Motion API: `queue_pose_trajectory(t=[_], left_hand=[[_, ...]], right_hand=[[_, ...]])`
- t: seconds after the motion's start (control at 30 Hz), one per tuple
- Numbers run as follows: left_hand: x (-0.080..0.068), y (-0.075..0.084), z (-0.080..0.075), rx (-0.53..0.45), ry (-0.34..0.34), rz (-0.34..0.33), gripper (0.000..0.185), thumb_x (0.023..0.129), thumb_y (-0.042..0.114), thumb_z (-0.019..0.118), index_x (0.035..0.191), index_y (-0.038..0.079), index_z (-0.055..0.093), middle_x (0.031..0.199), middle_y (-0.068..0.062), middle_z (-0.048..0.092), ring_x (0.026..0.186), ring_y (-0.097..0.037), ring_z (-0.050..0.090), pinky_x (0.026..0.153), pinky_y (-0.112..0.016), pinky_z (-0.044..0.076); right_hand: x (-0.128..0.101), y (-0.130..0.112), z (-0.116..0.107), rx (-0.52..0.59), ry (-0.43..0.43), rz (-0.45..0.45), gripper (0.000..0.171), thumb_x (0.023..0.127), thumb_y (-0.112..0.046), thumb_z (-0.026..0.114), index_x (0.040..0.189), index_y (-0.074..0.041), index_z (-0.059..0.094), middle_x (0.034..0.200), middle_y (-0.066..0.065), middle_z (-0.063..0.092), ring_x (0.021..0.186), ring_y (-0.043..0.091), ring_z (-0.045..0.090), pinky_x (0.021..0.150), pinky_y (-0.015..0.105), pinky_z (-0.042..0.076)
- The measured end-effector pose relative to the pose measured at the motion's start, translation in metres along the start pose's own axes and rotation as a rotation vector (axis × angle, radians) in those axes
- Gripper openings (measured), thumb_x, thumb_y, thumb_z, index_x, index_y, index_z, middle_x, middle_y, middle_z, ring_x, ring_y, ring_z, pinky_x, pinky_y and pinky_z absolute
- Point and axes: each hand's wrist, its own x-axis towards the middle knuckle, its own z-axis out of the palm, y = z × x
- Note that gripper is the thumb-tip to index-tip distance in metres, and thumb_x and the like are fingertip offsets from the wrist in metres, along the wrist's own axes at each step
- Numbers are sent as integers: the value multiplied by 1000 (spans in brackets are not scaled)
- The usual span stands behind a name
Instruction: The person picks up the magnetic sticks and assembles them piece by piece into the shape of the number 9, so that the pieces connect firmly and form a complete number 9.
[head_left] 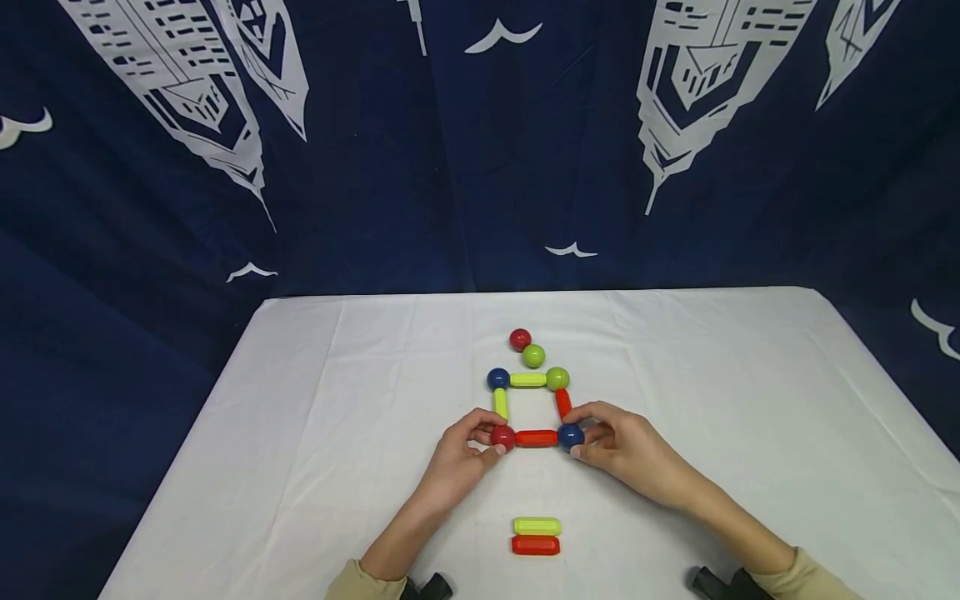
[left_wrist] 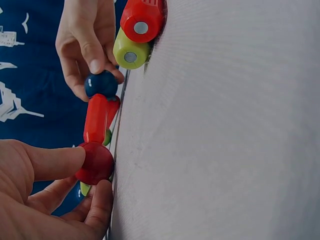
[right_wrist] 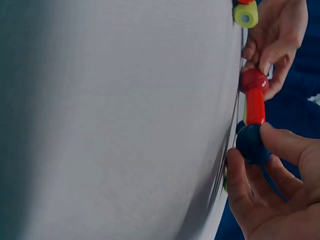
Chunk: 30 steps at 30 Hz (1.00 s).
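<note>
Observed centrally on white-clothed bench [head_left: 375, 367] a four-sided ball-and-rod frame [head_left: 528, 380], pinched in grips of left hand [head_left: 459, 454] and right hand [head_left: 636, 450], with near-side red rod [head_left: 537, 438] lengthwise left-to-right between, about equally near each, held via left-end red ball [head_left: 502, 437] and right-end blue ball [head_left: 570, 435].

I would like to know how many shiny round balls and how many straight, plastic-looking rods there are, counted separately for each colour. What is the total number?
Shiny red balls: 2
Shiny green balls: 2
Shiny dark blue balls: 2
Straight red plastic-looking rods: 3
Straight yellow-green plastic-looking rods: 3
Total: 12
</note>
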Motion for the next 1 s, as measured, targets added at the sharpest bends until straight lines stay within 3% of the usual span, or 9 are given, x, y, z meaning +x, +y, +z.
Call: queue_pose_trajectory(t=[0.2, 0.37, 0.5, 0.63, 0.77, 1.0], left_hand=[[0, 0, 0, 2, 2, 3, 30, 89, 1, 68, 117, 8, 63, 105, -4, 59, 97, -21, 51, 74, -28, 45], [0, -1, 0, -5, 1, 9, 30, 89, 1, 68, 118, 8, 63, 105, -4, 59, 97, -21, 51, 73, -27, 45], [1, -1, 0, -9, -1, 8, 31, 89, 0, 68, 118, 8, 63, 105, -4, 59, 97, -21, 51, 72, -27, 45], [1, 0, 1, -14, -4, 5, 30, 89, 1, 68, 117, 8, 63, 104, -5, 59, 96, -21, 51, 71, -26, 44], [1, 0, 1, -16, -2, -1, 30, 89, 1, 69, 117, 8, 63, 103, -5, 59, 96, -21, 50, 71, -26, 44], [0, -1, 1, -16, 4, -2, 30, 89, 1, 69, 117, 8, 63, 104, -5, 59, 96, -21, 51, 72, -27, 44]], right_hand=[[1, -1, 1, -39, 19, -28, 31, 83, -5, 77, 110, -17, 66, 106, -2, 64, 87, 15, 63, 72, 25, 54], [8, 0, -2, -85, 101, -23, 19, 90, -7, 70, 107, -14, 68, 96, -3, 66, 80, 15, 61, 69, 27, 53], [21, 0, -3, -74, 150, 58, 19, 91, -7, 65, 110, -4, 66, 92, 2, 67, 75, 14, 62, 67, 26, 53], [35, -1, -2, -61, 141, 161, 26, 92, -15, 68, 110, 2, 64, 83, 2, 68, 69, 14, 61, 61, 26, 51], [44, -2, -1, -103, 124, 218, 34, 88, -23, 75, 107, 3, 65, 75, 0, 66, 62, 15, 58, 57, 26, 49], [50, -5, -2, -79, 102, 287, 25, 86, -21, 76, 97, 0, 68, 71, 1, 66, 60, 15, 60, 58, 28, 50]])
